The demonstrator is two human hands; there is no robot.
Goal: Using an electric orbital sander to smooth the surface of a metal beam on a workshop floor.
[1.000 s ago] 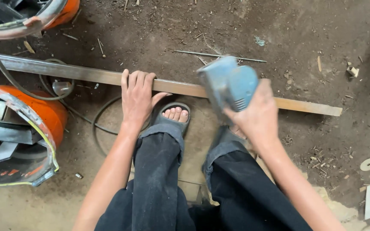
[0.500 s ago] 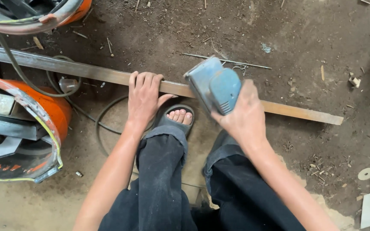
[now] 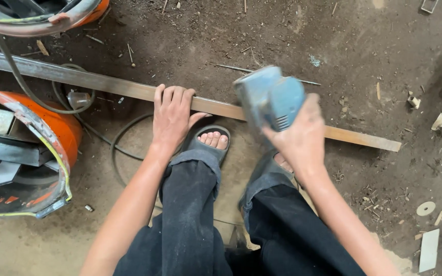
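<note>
So the long rusty flat metal bar [image 3: 129,88] is lying on the dirt floor [image 3: 364,61], running from about 9 o'clock at the left edge down to roughly 3 o'clock on the right, right across in front of the person's feet. Left hand [image 3: 171,115] is pressed flat on it, fingers spread out over the top edge, so it's open and pinning the bar rather than wrapped around it. Right hand [image 3: 303,138] is closed tight around a blue handheld power tool [image 3: 269,99], which sits over the bar just to the 3 o'clock side of the left hand. It's blurry, so I can't tell whether it's actually touching the metal. A grey slide sandal [image 3: 211,140] with toes showing is just at 6 o'clock of the bar, between the two hands. Over at 9 o'clock there's an orange drum-shaped machine [image 3: 37,148], with a black cable [image 3: 118,143] looping across the floor beside it.
</note>
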